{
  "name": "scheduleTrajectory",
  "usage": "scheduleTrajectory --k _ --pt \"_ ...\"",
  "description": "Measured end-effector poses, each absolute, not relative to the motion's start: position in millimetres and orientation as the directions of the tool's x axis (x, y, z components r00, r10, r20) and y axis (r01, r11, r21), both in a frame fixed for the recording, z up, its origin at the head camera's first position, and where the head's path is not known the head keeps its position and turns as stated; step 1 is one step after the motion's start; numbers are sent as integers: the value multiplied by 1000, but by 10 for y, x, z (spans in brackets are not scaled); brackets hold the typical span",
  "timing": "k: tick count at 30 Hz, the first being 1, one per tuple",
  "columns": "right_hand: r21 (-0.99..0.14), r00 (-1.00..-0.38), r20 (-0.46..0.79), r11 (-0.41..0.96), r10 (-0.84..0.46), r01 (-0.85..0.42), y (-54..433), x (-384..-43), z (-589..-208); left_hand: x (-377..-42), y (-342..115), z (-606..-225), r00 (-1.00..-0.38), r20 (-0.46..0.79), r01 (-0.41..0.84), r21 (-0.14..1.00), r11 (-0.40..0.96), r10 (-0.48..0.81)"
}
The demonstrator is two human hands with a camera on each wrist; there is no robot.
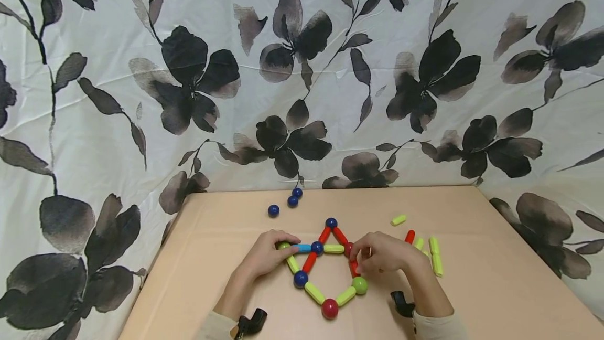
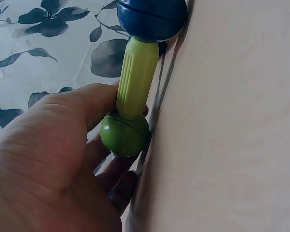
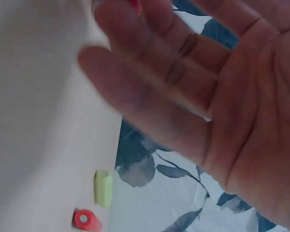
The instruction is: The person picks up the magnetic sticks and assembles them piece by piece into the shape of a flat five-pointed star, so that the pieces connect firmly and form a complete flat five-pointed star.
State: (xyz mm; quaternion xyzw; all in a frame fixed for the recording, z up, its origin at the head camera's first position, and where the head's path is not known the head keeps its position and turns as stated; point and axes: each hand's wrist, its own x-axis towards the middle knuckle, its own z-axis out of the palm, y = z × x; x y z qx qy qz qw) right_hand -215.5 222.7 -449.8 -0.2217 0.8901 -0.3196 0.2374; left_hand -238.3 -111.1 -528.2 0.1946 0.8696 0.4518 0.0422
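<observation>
On a tan tabletop (image 1: 217,219), left hand (image 1: 265,254) gripping a green ball (image 2: 124,135), right hand (image 1: 386,254) pinching a red rod (image 1: 353,267)

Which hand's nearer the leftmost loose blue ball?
Left. The left hand is just on the near side of that blue ball; the right hand is farther off, also near-side but well rightward.

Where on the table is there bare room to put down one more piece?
Bare patches of the table: left, between its left edge and the left hand; at the back, between the loose blue balls and the lone yellow-green rod; right, between the other loose rods and the right edge. The middle is crowded with the joined shape and the right hand.
</observation>
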Motion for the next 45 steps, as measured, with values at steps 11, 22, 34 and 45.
scheduleTrajectory --k 11,22,34,45 --pt "-664 -770 -335 716 -543 -216 2146 -2177 -4615 -2384 -1115 -5287 -922 106 298 809 506 373" --pt "-526 -871 -83 764 -484 -374 2018 -2294 -4713 -2353 -1254 -5151 -898 -10 238 830 505 439" --pt "-529 -863 9 730 -505 -433 1894 -2375 -4847 -2246 -1208 -5001 -767 -211 123 879 462 606" --pt "-595 -868 -22 705 -496 -387 1845 -2405 -4890 -2361 -1041 -5216 -914 175 363 754 547 365"
